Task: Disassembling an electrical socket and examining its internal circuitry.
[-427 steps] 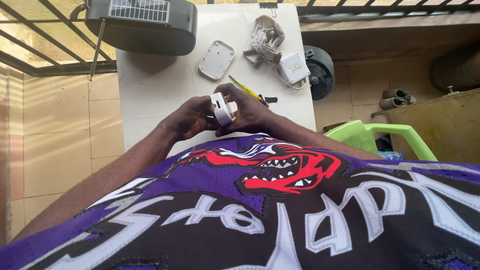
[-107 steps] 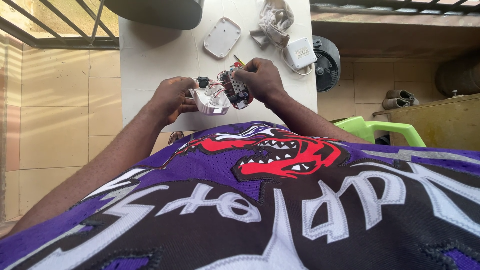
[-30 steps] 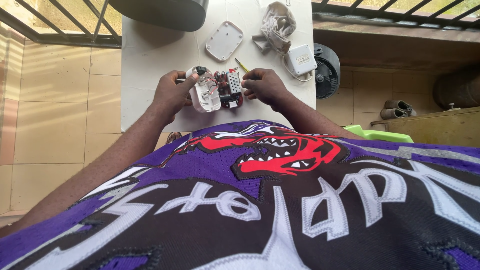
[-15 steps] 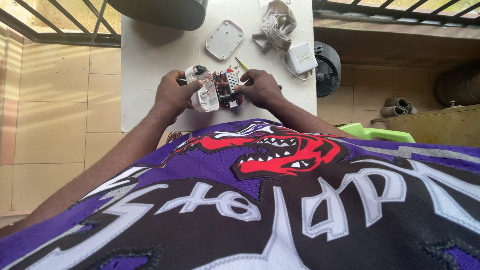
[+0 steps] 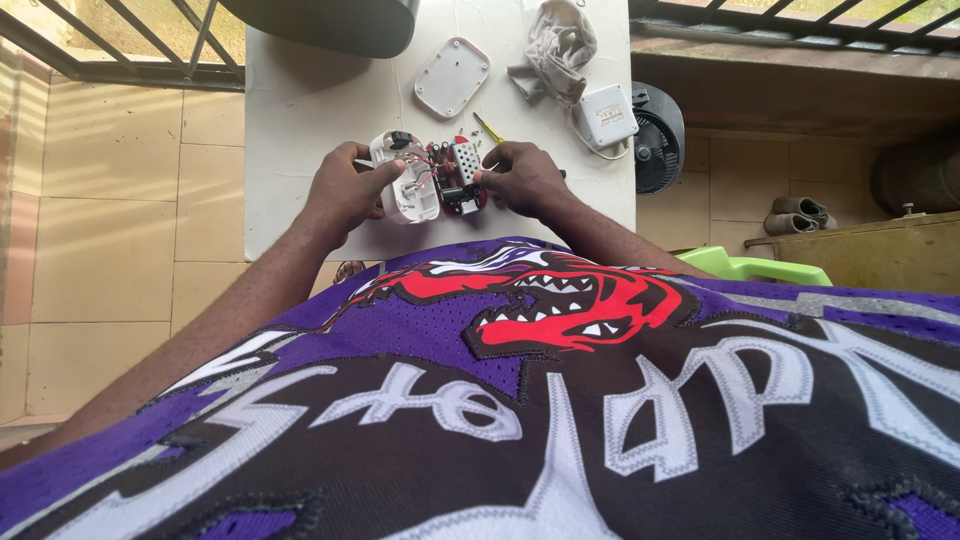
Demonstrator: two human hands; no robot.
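An opened white plastic casing (image 5: pixel 405 190) sits at the near edge of the white table (image 5: pixel 300 130), grasped by the left hand (image 5: pixel 345 190); thin wires join it to a small circuit board (image 5: pixel 462 180) pinched in the right hand (image 5: pixel 525 178). Beyond lie a white cover (image 5: pixel 452 77), a yellow screwdriver (image 5: pixel 488 127), a crumpled cloth (image 5: pixel 560 45) and a white adapter (image 5: pixel 605 115)

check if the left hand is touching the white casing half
Touching. The head view shows the left hand wrapped around the white casing half, thumb lying across its top edge, with no gap visible between them.
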